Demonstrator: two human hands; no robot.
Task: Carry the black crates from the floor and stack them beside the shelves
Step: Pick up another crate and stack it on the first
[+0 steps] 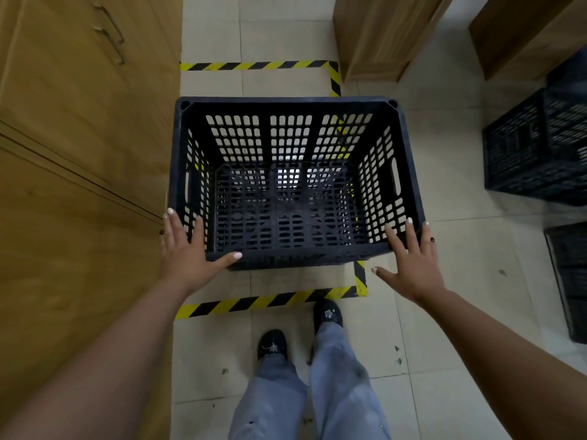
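Head view looked straight down on a black crate [295,182] that sat upright, open side up, in the middle of the frame, inside a rectangle of yellow-and-black tape [254,65] stuck to the tiled floor [444,249]. From the crate, the tape ran along at 12 o'clock and again at 6 o'clock, with a corner showing at about 5 o'clock. I could see the floor tiles through the slotted bottom and walls, and nothing lay inside.

My left hand [187,249] rested on the crate's near-left corner, at its 7 o'clock, fingers straight and spread, thumb lying along the near rim; it gripped nothing. My right hand [409,265] was likewise flat and spread at the near-right corner, at 5 o'clock, its fingertips over the right rim and its thumb stretched out clear of the crate. Whether those fingertips truly touched the rim I could not tell.

A wooden cabinet [79,154] with metal handles stood just beside the crate at 9 o'clock. Two more wooden units [381,36] stood at 1 and 2 o'clock, apart from it. More black crates [536,147] were piled at 3 o'clock, and another [568,281] lay at 4 o'clock by the frame edge. At 6 o'clock I saw light jeans [333,392] and dark shoes [271,344].
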